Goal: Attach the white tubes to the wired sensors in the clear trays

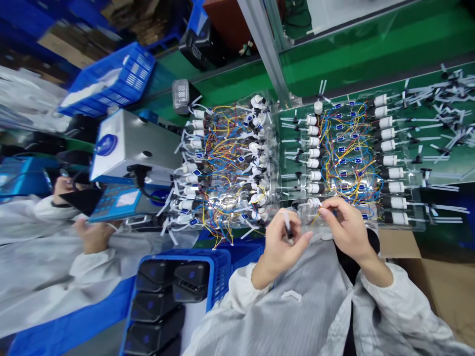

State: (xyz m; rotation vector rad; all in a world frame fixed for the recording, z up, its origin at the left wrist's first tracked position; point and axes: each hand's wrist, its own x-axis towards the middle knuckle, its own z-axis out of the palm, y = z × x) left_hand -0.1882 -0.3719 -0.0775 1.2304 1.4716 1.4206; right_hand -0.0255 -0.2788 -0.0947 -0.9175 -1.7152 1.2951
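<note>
In the lower middle, my left hand (276, 247) curls its fingers around a small black fitting with a white tube (287, 223). To its right, my right hand (348, 227) pinches at the wired end of a small white-and-black pump (309, 204). Thin yellow and red wires (316, 216) hang below those fingertips; whether they or the pump body are gripped is hard to see. Just beyond both hands lies a clear plastic tray (336, 170) with two rows of similar cylindrical pumps, joined by coloured wires to small blue parts.
Left of that tray, another tray of wired pumps (230, 173) lies tangled. Loose black fittings with white tubes (451, 111) pile at right. A metal-cased device (144, 143) stands left, near a co-worker's hands (94, 237). A blue crate (218, 277) holds black units; a cardboard box (445, 287) stands lower right.
</note>
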